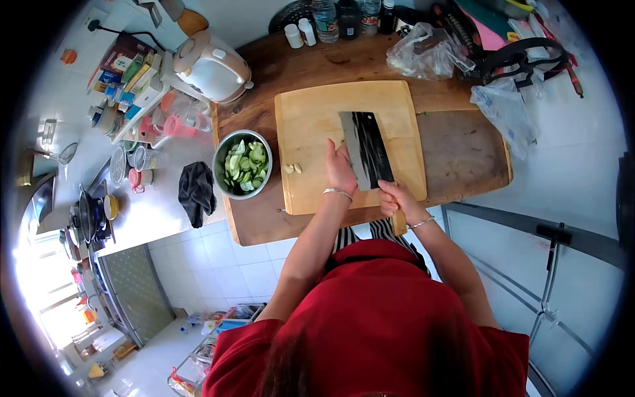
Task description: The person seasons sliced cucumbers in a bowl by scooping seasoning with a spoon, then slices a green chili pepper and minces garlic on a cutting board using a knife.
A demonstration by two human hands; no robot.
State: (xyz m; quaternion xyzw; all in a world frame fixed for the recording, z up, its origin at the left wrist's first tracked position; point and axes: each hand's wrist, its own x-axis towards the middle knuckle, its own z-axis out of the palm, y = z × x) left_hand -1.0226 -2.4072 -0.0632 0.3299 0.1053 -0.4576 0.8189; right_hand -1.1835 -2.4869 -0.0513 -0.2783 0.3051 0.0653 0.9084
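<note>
My right hand (399,200) is wrapped round the wooden handle of a cleaver (368,151). Its broad, dark blade points away from me over the wooden cutting board (311,106). Close by the blade's left edge is my left hand (340,167), fingers stretched out, with nothing seen in it; whether it touches the blade I cannot tell. A few garlic cloves (292,169) lie on the board's left side. Left of the board stands a metal bowl (218,177) holding sliced cucumber (245,163).
The board lies on a wooden table (463,152). At its back are a kettle (210,66), several bottles (325,20) and a plastic bag (426,51). A dark cloth (196,197) drapes over the counter edge at left. A metal rack (546,311) is at right.
</note>
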